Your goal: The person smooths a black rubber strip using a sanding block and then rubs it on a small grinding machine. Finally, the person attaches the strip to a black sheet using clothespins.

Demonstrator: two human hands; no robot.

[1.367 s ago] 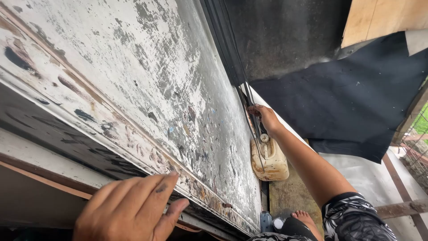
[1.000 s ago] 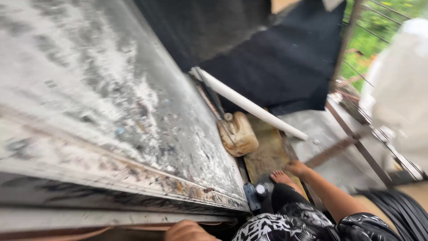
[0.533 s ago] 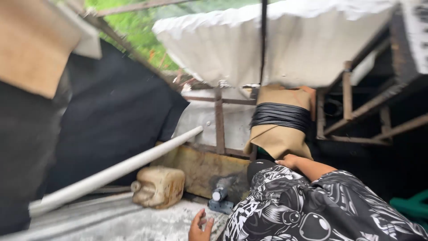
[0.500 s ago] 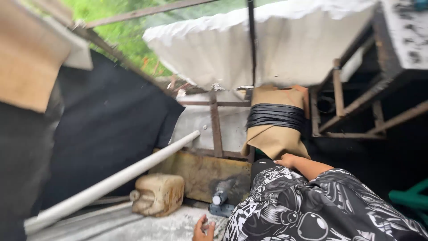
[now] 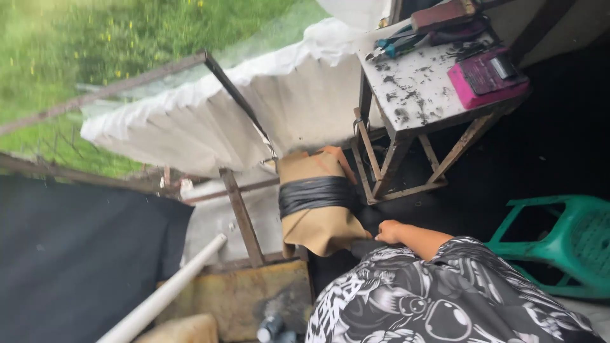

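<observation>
Rough outdoor ground with green grass (image 5: pixel 127 38) fills the far side of the view, beyond a rusty metal frame (image 5: pixel 238 216) and a sheet of white corrugated roofing (image 5: pixel 254 114) that leans against it. Taking the tan bundle (image 5: pixel 318 209) as the landmark: it is a brown, cardboard-coloured package with a black plastic band around its middle, standing just beside the frame's upright post. Above and to the right of the bundle stands a small worn wooden table (image 5: pixel 413 95) with a paint-flecked white top; a pink flat box (image 5: pixel 486 76) and a pair of blue-handled pliers (image 5: pixel 397 44) lie on it. Far right of the bundle sits a green plastic stool (image 5: pixel 559 241). Left of the bundle hangs black sheeting (image 5: pixel 76 254), and below-left of it a white pipe (image 5: pixel 165 298) runs diagonally over a yellowed board (image 5: pixel 254 298).

Only one hand shows: the right hand (image 5: pixel 391 232), just right of the bundle's lower edge, near it and perhaps touching it. The fingers look curled, but whether they grip anything cannot be told, as a black-and-white patterned sleeve (image 5: pixel 432 298) and blur hide the palm. The left hand is out of view
</observation>
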